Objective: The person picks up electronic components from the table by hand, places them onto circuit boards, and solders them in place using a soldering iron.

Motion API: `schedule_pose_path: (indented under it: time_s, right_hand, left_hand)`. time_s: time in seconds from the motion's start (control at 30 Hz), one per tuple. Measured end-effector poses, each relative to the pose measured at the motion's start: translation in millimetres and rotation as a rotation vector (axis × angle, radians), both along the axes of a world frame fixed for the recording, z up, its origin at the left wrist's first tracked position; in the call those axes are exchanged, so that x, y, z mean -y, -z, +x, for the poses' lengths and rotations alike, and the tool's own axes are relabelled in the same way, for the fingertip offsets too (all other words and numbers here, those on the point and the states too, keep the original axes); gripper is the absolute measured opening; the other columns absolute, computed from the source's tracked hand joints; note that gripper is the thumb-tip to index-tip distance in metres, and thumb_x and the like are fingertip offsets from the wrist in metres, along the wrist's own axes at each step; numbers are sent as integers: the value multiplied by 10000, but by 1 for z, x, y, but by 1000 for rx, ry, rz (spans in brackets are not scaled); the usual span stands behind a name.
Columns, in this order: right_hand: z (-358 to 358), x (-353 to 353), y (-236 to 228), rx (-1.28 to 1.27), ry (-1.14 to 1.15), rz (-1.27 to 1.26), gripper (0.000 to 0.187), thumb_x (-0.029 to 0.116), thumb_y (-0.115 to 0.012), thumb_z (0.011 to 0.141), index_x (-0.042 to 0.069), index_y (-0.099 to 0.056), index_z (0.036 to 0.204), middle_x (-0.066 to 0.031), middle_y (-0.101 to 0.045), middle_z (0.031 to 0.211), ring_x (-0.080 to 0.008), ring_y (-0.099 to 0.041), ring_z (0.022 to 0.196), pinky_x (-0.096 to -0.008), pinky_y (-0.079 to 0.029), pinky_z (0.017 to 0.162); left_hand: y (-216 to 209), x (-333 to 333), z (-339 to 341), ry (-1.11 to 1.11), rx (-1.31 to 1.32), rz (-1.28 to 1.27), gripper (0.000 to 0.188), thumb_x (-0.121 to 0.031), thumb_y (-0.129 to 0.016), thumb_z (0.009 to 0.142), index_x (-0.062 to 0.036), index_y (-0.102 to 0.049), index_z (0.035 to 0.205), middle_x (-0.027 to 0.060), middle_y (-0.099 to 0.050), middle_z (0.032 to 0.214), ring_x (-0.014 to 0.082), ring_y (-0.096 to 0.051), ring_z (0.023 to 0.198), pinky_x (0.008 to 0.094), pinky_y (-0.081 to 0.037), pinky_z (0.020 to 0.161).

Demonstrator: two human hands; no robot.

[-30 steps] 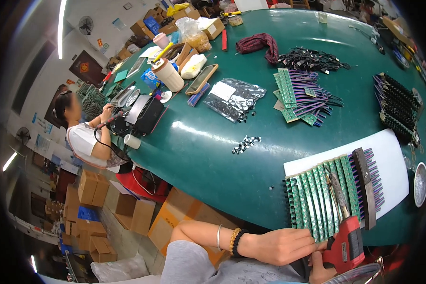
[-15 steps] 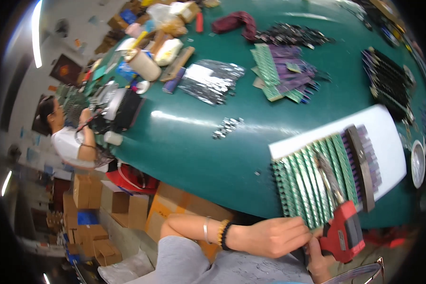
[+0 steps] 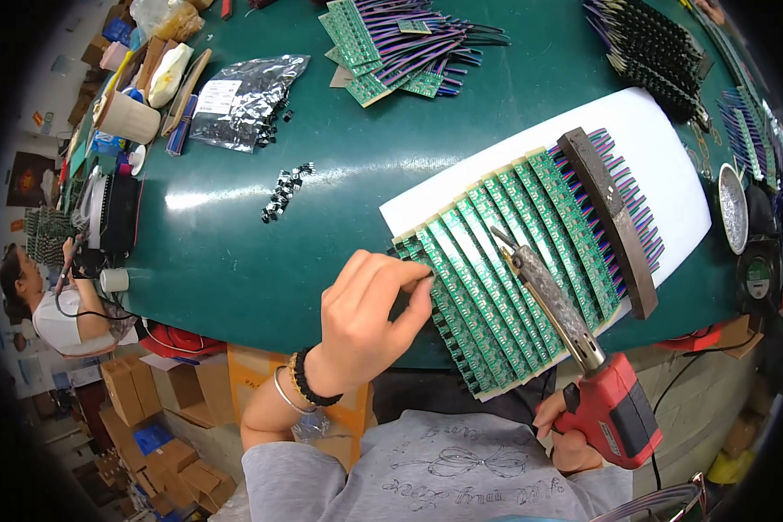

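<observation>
My left hand (image 3: pixel 361 313) is at the left edge of a row of green circuit boards (image 3: pixel 496 270), thumb and forefinger pinched. What lies between the fingertips is too small to make out. Small black parts line that edge of the boards. In my right hand (image 3: pixel 570 439) is a red and black soldering gun (image 3: pixel 616 409), its metal barrel reaching up over the boards and its tip above their middle. A dark bar (image 3: pixel 609 217) lies across the boards' right ends, where purple and blue wires stick out. Beneath them is a white sheet (image 3: pixel 661 143).
Small black and silver parts (image 3: pixel 283 193) lie loose left of the sheet. Beyond are a plastic bag (image 3: pixel 244 100) of parts and wired boards (image 3: pixel 357 48). A bundle of black strips (image 3: pixel 652 61) and a round metal dish (image 3: pixel 732 209) stand right. Another person (image 3: pixel 70 296) sits far left.
My left hand has left the spot beside my right hand and moved up and left to the boards' left edge. The soldering gun stays in my right hand. The whole view has shifted.
</observation>
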State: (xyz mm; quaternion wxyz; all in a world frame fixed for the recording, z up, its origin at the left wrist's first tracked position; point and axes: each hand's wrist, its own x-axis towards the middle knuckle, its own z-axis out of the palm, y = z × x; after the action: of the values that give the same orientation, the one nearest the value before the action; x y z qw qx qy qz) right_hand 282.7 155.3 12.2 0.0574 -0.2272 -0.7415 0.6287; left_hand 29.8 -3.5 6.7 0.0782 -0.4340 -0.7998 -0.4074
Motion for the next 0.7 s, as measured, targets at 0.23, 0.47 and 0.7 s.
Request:
schedule_pose_path:
  time_s: [0.23,0.47,0.7]
  right_hand:
    - [48,-10,67,-328,22,-530,812,722,-454,894,-21,-438,1219,-55,-558,587,-194,-551,489,-347,-488,547]
    - [28,-18,50,-276,-181,-238,573,611,-624,869,68,-546,703,-43,-563,597,-207,-569,529,-342,-492,567]
    - [3,-5,23,-96,-56,-263,571,607,-629,867,86,-538,652,-40,-575,624,-189,-589,581,-316,-487,577]
  left_hand:
    - [4,-7,-5,-4,-8,-42,203,65,-741,710,-16,-640,866,56,-593,713,199,-565,619,302,-445,507]
    - [8,-7,-5,-4,-5,-39,200,61,-739,713,-16,-637,867,55,-583,708,198,-556,615,300,-439,495]
    - [10,-7,-5,4,18,-21,195,63,-733,713,-11,-635,864,63,-576,707,206,-551,615,302,-437,491]
